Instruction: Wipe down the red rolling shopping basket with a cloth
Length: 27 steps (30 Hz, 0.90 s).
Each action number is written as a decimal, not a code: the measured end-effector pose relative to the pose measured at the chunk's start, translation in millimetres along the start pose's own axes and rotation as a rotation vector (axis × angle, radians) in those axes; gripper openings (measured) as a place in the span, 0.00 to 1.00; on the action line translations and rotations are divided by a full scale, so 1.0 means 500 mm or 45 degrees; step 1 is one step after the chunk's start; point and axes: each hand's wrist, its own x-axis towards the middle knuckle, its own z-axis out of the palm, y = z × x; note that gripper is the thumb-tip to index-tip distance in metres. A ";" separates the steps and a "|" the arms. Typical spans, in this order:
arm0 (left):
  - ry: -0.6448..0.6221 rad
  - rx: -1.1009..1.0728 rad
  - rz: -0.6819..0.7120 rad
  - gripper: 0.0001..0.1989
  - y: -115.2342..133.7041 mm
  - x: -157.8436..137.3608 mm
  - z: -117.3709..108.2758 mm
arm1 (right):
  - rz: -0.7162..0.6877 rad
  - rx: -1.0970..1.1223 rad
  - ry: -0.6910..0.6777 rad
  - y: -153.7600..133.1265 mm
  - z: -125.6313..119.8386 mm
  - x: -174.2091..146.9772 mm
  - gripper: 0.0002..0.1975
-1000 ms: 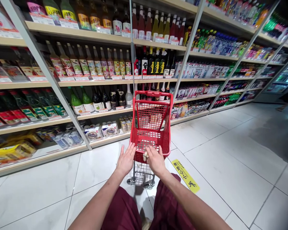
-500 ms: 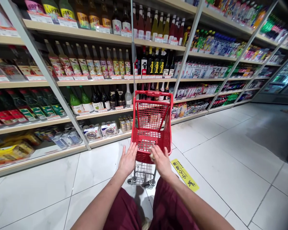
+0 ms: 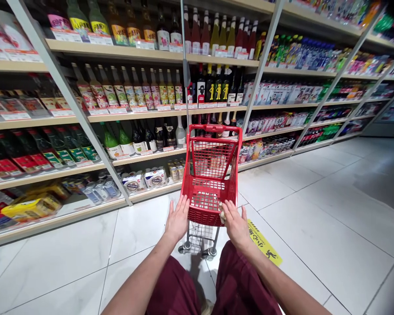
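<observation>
A small red plastic shopping cart [image 3: 213,175] stands just beyond my hands, its basket bare and its handle at the far side. My left hand [image 3: 177,221] lies palm down with fingers stretched out, at the near left edge of the basket; whether it touches is hard to tell. My right hand [image 3: 236,225] is at the near right edge, fingers pointing forward and thumb apart. Beside and under its fingers is a small pale beige object [image 3: 222,213], mostly covered, which it appears to hold. A thin grey pole [image 3: 185,57] rises behind the cart.
Shelves of bottles [image 3: 157,87] run across the back and away to the right. Beer packs [image 3: 156,178] and cans sit low behind the cart. A yellow floor sign [image 3: 265,245] is stuck to the white tiles [image 3: 302,227] at right. My knees [image 3: 174,288] are bent below.
My right hand and the pale object have moved right along the basket's near edge, away from my left hand. The whole view has shifted slightly, so shelves and cart appear further right.
</observation>
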 end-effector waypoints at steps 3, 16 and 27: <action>0.011 0.007 -0.041 0.31 0.004 -0.003 0.000 | 0.045 0.027 -0.014 -0.038 0.011 0.019 0.21; -0.011 -0.016 -0.050 0.32 0.016 -0.008 -0.005 | 0.039 0.044 -0.061 -0.030 -0.001 0.012 0.21; 0.013 0.001 -0.023 0.33 0.029 -0.012 0.006 | 0.015 0.041 -0.039 -0.020 -0.012 0.004 0.22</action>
